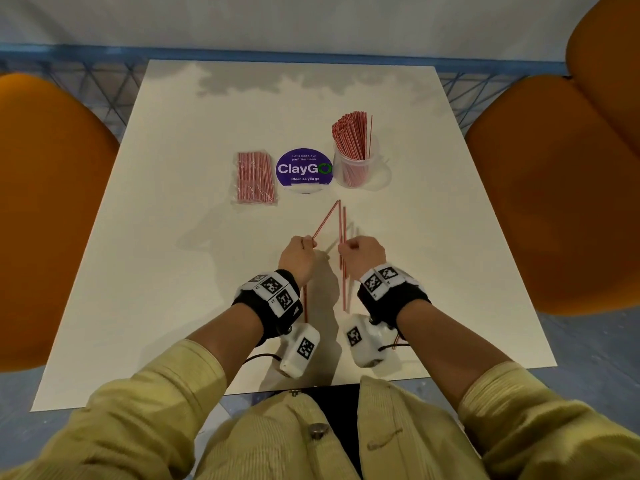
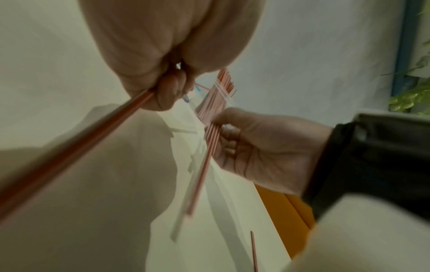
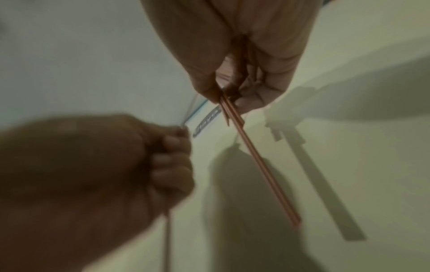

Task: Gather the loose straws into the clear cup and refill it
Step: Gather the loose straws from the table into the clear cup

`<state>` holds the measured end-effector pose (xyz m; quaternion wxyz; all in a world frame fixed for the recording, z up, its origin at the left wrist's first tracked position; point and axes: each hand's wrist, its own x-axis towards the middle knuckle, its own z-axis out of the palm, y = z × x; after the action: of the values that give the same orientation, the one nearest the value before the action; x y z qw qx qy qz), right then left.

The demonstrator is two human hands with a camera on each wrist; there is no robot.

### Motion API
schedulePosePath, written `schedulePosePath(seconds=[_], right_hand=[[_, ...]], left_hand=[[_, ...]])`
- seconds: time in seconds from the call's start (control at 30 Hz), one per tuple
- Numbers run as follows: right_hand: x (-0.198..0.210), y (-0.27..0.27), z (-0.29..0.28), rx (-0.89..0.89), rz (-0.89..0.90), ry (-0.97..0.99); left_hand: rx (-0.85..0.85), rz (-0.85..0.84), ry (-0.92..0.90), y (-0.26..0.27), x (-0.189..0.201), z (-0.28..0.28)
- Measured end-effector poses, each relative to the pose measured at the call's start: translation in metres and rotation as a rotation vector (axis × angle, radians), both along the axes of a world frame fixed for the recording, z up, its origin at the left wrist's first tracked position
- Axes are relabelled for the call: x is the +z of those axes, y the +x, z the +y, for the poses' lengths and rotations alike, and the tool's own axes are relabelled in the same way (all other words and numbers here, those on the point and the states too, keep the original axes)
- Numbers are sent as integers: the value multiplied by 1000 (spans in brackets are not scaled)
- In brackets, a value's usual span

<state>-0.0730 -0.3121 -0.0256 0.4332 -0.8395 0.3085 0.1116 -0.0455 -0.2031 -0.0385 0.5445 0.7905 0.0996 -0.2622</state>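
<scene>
Both hands grip thin red-and-white straws above the white table point(image 1: 173, 271). The left hand point(image 1: 297, 259) has its fingers curled round one straw point(image 1: 325, 220) that slants up and to the right, while the right hand point(image 1: 363, 255) clasps a small bunch of straws point(image 1: 343, 223) held nearly upright; the tips of the two lots almost meet. Beyond them, well apart from the hands, stands the clear cup point(image 1: 356, 168), already holding a thick sheaf of straws. Left of it sits a purple ClayGo sign point(image 1: 304, 169), and further left a sealed packet of straws point(image 1: 255, 177) lies flat. One loose straw point(image 2: 253, 252) seems to lie near the table's right edge. The risks, as I judge them: a straw slipping from the loose bunch during the carry, or the bunch knocking the tall, crowded cup over on insertion.
</scene>
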Motion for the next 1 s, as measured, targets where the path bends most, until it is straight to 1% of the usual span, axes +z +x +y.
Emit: schedulePosePath(seconds=[0.1,0.13,0.27,0.4,0.47,0.6,0.67,0.73,0.77,0.8,0.87,0.93,0.97,1.0], right_hand=[[6,9,6,-153,-139,237],[7,11,8,-193,-177,276],[12,10,10,-227,-202,255],[7,12,9,-285,-213,374],[5,13,10,-258,-194,361],[3,15,12,-245,-146,437],[5,16,9,-317,-179,423],[4,17,2,-396,-257,405],[3,16,0,-403,-288,408],[5,14,1,-363,-300,395],[10,9,10,-183,-290,295],[15,4,21,15,-267,147],[17,2,25,75,-271,91],[19,1,28,98,-276,81]], left_hand=[[-65,-48,8,-2,0,-3],[-84,-61,2,-3,0,-4],[-111,-149,40,-6,3,-6],[-195,-250,149,-11,9,-6],[-220,-263,184,-13,9,-7],[-293,-275,219,-14,5,-6],[-274,-278,227,-15,8,-4],[-153,-245,169,-11,12,0],[-73,-209,116,-9,15,0],[-4,-183,62,-6,18,1],[71,-132,-37,0,20,-2],[83,-71,-99,5,23,-7],[74,-48,-111,8,19,-10],[61,-44,-124,10,17,-14]])
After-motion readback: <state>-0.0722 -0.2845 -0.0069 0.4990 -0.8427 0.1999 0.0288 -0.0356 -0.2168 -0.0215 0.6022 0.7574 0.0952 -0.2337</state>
